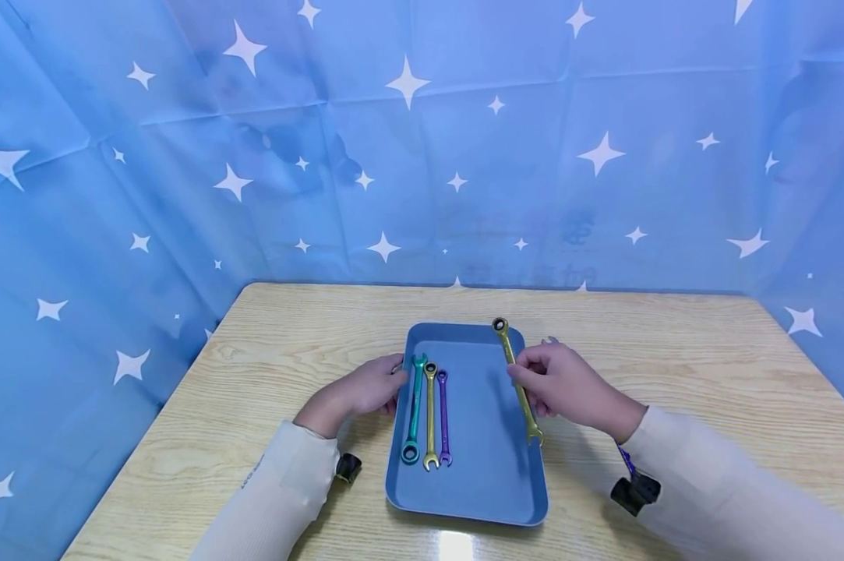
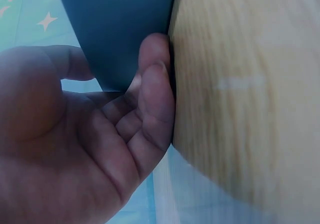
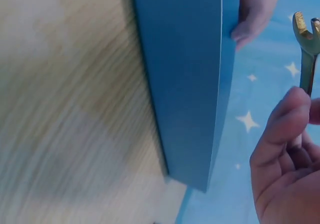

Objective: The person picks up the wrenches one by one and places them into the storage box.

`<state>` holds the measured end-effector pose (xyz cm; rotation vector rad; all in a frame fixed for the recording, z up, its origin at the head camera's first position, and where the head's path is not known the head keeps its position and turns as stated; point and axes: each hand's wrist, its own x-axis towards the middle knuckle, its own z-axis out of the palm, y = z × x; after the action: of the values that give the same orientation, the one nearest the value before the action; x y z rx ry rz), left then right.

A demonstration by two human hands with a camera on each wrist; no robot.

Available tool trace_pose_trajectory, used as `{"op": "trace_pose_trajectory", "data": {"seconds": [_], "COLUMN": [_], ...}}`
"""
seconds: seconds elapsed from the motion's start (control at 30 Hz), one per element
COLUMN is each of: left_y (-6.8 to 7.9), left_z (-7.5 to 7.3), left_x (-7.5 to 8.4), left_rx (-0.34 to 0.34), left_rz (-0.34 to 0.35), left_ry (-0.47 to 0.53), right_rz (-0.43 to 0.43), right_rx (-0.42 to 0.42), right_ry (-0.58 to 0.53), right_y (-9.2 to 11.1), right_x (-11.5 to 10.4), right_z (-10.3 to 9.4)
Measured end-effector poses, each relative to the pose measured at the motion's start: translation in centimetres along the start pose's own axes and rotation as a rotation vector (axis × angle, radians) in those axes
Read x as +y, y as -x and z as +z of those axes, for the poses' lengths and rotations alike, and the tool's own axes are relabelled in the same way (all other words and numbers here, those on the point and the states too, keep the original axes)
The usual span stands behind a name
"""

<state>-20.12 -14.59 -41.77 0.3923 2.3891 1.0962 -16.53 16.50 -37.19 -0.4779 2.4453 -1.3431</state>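
My left hand (image 1: 367, 386) grips the left wall of a blue-grey rectangular tray (image 1: 467, 500), thumb at the rim; in the left wrist view its fingers (image 2: 157, 104) curl against the outer wall near the tabletop. Above the tray's right edge, my right hand (image 1: 569, 383) pinches a gold combination wrench (image 1: 509, 351) near its middle. The ring end points away and the open end towards me. Inside the tray, on its left side, lie a green wrench (image 1: 415, 405), another gold wrench (image 1: 431, 413) and a purple wrench (image 1: 444, 413), side by side.
Under the tray is a light wood-grain table (image 1: 716, 374). Behind it hangs a blue cloth (image 1: 464, 210) with white stars. A small silvery metal tip (image 1: 549, 340) shows past the right hand, the rest hidden. Black wrist devices (image 1: 635, 493) sit by both sleeves.
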Motion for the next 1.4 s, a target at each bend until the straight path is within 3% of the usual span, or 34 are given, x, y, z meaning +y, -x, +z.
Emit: {"op": "trace_pose_trajectory", "data": {"seconds": [0.7, 1.4], "left_y": [-0.1, -0.1], "left_z": [0.0, 0.0], "left_x": [-0.2, -0.3], "left_rx": [0.004, 0.005], "left_rz": [0.003, -0.012], "left_ry": [0.004, 0.020], "right_rz": [0.020, 0.085], "right_rx": [-0.112, -0.191], "right_ry": [-0.134, -0.188], "right_y": [-2.3, -3.2], "right_x": [-0.2, 0.5], "right_z": [3.7, 4.9]}}
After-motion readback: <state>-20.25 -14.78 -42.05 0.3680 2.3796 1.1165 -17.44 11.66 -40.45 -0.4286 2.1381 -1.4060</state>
